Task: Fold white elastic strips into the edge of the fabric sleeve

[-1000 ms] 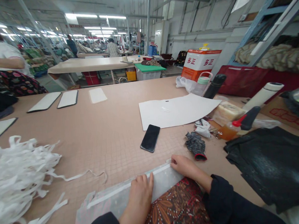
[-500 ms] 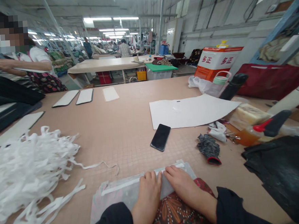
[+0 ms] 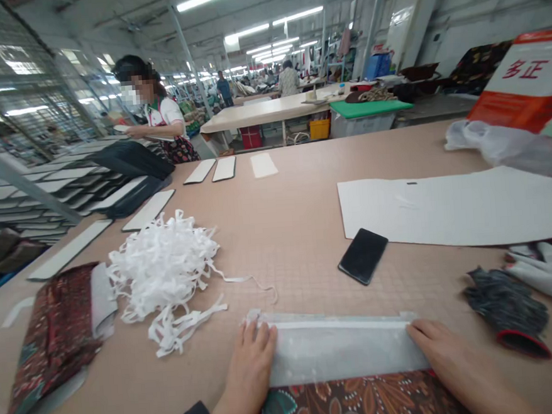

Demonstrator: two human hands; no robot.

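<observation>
Printed brown fabric (image 3: 356, 403) lies in front of me, with a pale grey backing (image 3: 343, 357) along its far edge. A narrow white strip (image 3: 336, 324) runs along that backing. My left hand (image 3: 251, 363) rests on the left end of the backing, fingers stretched out. At the right end my right hand (image 3: 449, 349) lies with its fingertips on the edge; its fingers are extended and its thumb is hidden. A tangled heap of white tape (image 3: 166, 265) is beyond my left hand. Past the backing lies a black phone (image 3: 363, 256).
A folded printed fabric piece (image 3: 58, 336) lies at far left. White boards (image 3: 148, 209) and a large white sheet (image 3: 455, 207) lie further back. A dark grey glove (image 3: 507, 307) is on the right. A co-worker (image 3: 160, 114) stands behind stacked panels (image 3: 52, 191).
My hands have moved apart from the middle of the strip to its two ends. The view has swung left, and the backing now lies straighter across in front of me.
</observation>
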